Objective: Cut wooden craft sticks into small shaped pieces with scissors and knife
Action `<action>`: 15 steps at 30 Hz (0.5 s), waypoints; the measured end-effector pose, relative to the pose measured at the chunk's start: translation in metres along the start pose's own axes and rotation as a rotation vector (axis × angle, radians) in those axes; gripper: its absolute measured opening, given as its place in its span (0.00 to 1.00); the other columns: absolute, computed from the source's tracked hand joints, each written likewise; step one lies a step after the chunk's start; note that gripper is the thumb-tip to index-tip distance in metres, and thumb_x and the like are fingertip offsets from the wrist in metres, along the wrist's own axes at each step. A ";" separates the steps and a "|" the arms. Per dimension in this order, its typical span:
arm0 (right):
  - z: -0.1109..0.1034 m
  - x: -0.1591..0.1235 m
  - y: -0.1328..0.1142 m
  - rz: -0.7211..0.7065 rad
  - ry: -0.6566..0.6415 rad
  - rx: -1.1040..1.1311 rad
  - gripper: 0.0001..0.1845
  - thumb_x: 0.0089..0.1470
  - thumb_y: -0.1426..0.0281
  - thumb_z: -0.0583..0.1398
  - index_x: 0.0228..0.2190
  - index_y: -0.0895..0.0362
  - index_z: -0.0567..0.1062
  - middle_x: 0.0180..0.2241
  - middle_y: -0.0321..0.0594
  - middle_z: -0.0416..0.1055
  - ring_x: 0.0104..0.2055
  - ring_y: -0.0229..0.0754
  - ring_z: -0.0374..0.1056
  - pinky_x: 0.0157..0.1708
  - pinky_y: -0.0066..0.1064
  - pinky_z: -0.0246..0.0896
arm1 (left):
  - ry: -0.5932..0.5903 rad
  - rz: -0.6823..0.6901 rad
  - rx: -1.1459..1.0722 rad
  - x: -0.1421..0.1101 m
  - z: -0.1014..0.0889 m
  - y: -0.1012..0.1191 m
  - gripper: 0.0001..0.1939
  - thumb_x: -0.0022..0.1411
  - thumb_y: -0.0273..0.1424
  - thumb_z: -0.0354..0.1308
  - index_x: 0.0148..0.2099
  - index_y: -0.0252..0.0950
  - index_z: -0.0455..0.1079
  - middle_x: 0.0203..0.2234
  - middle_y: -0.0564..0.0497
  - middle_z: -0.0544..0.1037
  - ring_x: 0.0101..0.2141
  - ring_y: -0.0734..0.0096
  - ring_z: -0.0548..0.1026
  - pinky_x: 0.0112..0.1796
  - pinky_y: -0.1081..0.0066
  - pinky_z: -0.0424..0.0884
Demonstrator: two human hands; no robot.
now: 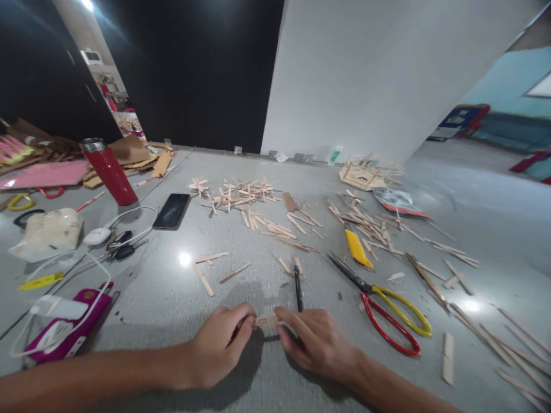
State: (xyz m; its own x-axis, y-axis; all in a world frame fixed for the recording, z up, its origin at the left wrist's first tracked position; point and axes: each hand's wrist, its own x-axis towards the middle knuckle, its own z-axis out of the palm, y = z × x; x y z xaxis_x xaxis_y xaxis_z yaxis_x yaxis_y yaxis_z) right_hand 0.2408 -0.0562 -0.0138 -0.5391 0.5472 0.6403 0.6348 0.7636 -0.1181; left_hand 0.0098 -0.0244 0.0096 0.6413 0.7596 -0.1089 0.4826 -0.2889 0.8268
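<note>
Between my two hands is a short piece of wooden craft stick (267, 321), held level just above the grey table. My left hand (224, 344) pinches its left end, with the fingers curled in. My right hand (316, 344) grips the other end between thumb and fingers. A black pen (298, 287) lies just beyond my right hand. Scissors (365, 287) with one yellow and one red handle rest to the right, blades slightly apart. Ahead of my left hand, a few craft sticks (203, 279) form an angled shape on the table.
Loose craft sticks (245, 192) are piled farther back, with more (365, 221) at right beside a yellow cutter (358, 248). A stick-built frame (370, 172) stands at the wall. A phone (172, 211), red flask (109, 172), keys (123, 246), cables and purple box (81, 321) occupy the left.
</note>
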 end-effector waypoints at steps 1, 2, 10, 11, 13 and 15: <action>0.000 0.000 0.000 -0.004 0.002 0.000 0.10 0.68 0.77 0.52 0.48 0.62 0.70 0.23 0.36 0.75 0.18 0.38 0.69 0.17 0.31 0.59 | 0.002 0.003 0.000 0.000 0.000 0.000 0.18 0.74 0.40 0.40 0.33 0.38 0.61 0.22 0.55 0.63 0.25 0.70 0.64 0.30 0.70 0.56; 0.000 0.001 -0.001 -0.008 0.003 -0.001 0.10 0.69 0.76 0.52 0.48 0.61 0.70 0.22 0.36 0.75 0.17 0.38 0.69 0.17 0.31 0.59 | 0.003 0.007 -0.001 0.000 0.000 0.000 0.18 0.74 0.40 0.40 0.33 0.38 0.62 0.22 0.55 0.63 0.25 0.70 0.64 0.30 0.70 0.56; -0.004 0.005 0.000 -0.008 -0.022 -0.016 0.11 0.71 0.77 0.49 0.50 0.62 0.68 0.23 0.37 0.77 0.18 0.39 0.71 0.17 0.30 0.61 | 0.002 0.030 -0.028 -0.001 -0.001 0.003 0.18 0.74 0.40 0.41 0.34 0.38 0.62 0.21 0.56 0.62 0.23 0.71 0.62 0.28 0.70 0.55; -0.004 0.004 0.001 -0.004 -0.029 -0.017 0.11 0.71 0.77 0.49 0.50 0.62 0.68 0.23 0.37 0.77 0.18 0.39 0.71 0.17 0.30 0.61 | -0.005 0.027 -0.037 -0.001 -0.002 0.003 0.18 0.74 0.40 0.41 0.34 0.38 0.62 0.20 0.57 0.62 0.23 0.71 0.62 0.28 0.71 0.55; -0.003 0.002 0.000 0.012 -0.043 -0.023 0.10 0.71 0.76 0.50 0.49 0.61 0.69 0.23 0.37 0.77 0.18 0.38 0.70 0.18 0.29 0.61 | -0.016 0.021 -0.048 -0.001 -0.002 0.002 0.17 0.74 0.40 0.42 0.36 0.37 0.63 0.20 0.57 0.62 0.23 0.71 0.62 0.28 0.71 0.55; 0.000 -0.001 -0.001 0.034 -0.055 -0.036 0.10 0.71 0.75 0.51 0.48 0.60 0.71 0.23 0.36 0.77 0.19 0.37 0.70 0.19 0.28 0.62 | -0.009 0.017 -0.041 -0.001 -0.003 0.001 0.17 0.74 0.40 0.42 0.37 0.37 0.64 0.21 0.57 0.63 0.23 0.71 0.63 0.29 0.71 0.55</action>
State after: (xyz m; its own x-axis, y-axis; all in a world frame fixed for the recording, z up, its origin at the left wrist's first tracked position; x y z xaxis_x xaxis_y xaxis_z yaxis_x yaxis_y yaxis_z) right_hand 0.2400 -0.0574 -0.0142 -0.5458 0.5916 0.5934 0.6725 0.7317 -0.1109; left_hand 0.0079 -0.0240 0.0119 0.6544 0.7495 -0.0995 0.4467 -0.2771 0.8507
